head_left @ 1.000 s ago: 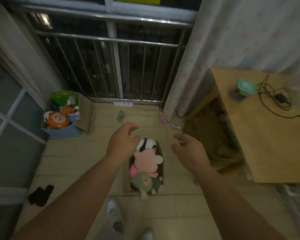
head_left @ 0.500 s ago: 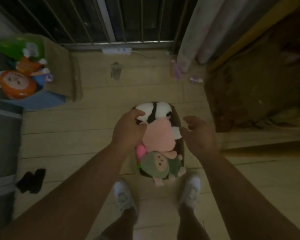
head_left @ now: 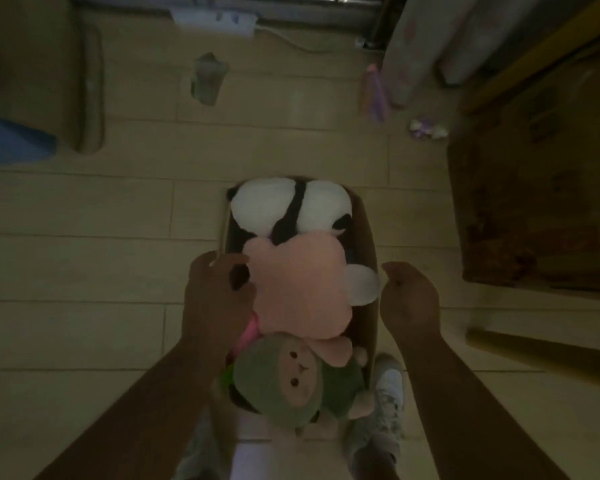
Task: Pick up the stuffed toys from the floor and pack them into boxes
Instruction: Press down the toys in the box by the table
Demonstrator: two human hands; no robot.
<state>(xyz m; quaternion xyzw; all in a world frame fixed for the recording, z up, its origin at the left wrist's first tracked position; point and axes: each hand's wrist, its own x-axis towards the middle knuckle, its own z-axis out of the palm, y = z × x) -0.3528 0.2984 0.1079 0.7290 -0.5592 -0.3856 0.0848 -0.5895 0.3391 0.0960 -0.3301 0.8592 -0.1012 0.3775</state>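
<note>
Stuffed toys (head_left: 298, 292), soft and rounded, filling narrow brown cardboard box (head_left: 367, 237)

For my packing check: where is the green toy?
Head view, lower centre: the green toy lies at the near end of the box, touching the pink toy.

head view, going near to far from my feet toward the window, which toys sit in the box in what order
green plush → pink plush → black-and-white plush
</note>
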